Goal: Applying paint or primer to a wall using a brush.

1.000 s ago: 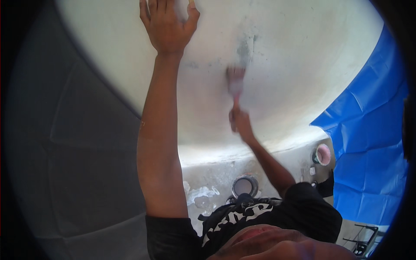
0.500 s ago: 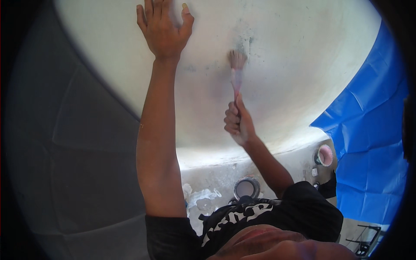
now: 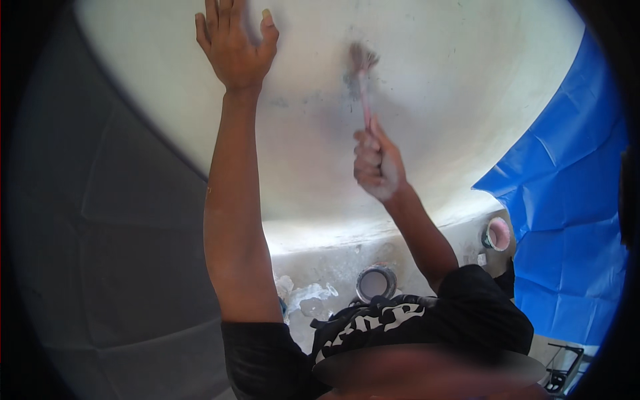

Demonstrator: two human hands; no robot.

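Note:
My left hand (image 3: 239,50) lies spread against a curved, pale white surface (image 3: 480,80) at the top of the view, fingers apart. To its right, my right hand (image 3: 379,160) is closed round the pink handle of a paintbrush (image 3: 365,93). The bristles, slightly blurred, are up on the surface, over greyish-green smudges and marks. Whether they press on it is hard to tell.
A blue tarp (image 3: 560,200) hangs on the right, a dark grey sheet (image 3: 113,233) on the left. Below on the stained concrete stand a bucket of greyish liquid (image 3: 375,283) and a pink-lined bucket (image 3: 498,233). A black metal frame (image 3: 563,367) is at lower right.
The brush has moved up the surface from where it was a second ago, my right hand with it. My left hand sits a little further left in the view, still spread.

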